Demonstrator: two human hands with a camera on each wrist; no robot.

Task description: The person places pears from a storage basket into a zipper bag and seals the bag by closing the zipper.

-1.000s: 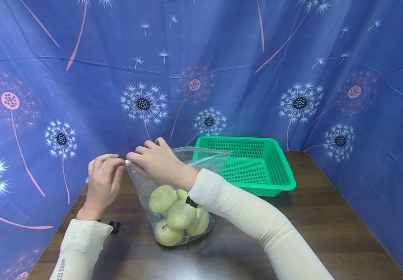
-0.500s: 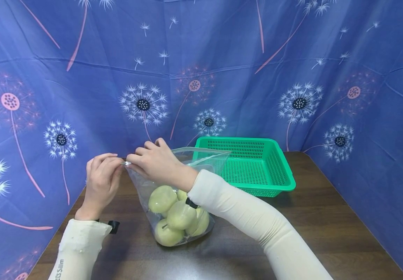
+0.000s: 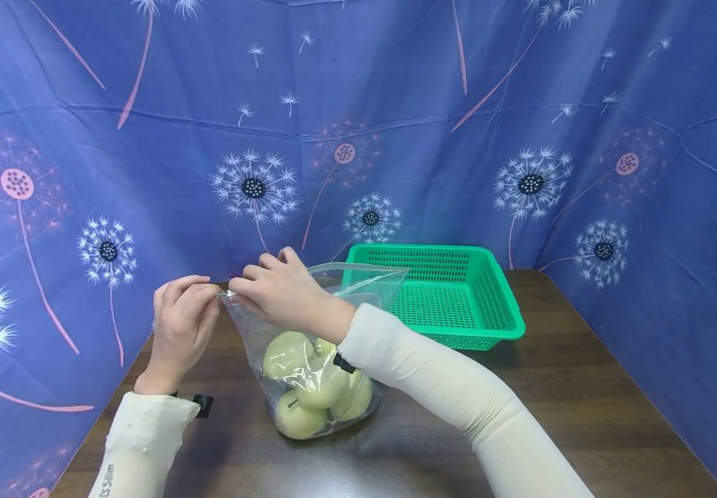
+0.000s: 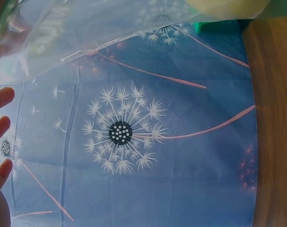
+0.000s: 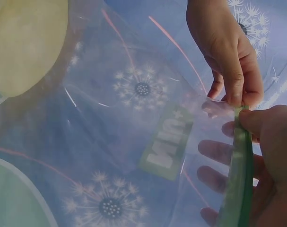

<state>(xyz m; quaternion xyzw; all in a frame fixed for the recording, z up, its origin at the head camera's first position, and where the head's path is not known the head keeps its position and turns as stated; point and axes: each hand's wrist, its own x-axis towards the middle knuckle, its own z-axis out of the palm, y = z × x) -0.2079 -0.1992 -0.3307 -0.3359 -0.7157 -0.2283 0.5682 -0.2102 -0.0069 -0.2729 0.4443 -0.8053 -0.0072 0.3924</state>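
A clear zip-lock bag (image 3: 249,325) stands on the table, holding several yellow-green round fruits (image 3: 299,417) that look like pears; one shows a dark stem. My left hand (image 3: 182,318) pinches the left corner of the bag's mouth between thumb and finger. Close beside it, my right hand (image 3: 280,287) grips the same edge. In the right wrist view, the thumb of the right hand (image 5: 275,156) lies on the green zip strip (image 5: 235,179), and its fingers show through the plastic behind. The mouth's right part stands apart. Some left fingertips (image 4: 1,127) appear in the left wrist view.
A green plastic basket (image 3: 510,304) with slotted walls stands behind and right of the bag, partly seen through it. Brown wood-grain table (image 3: 551,408) lies underneath. A blue dandelion-print cloth (image 3: 433,124) encloses the back and sides.
My right fingers have shifted very slightly right along the bag's edge, and the bag's far right tip has moved a little left. Bright glare now shows on the plastic over the fruits.
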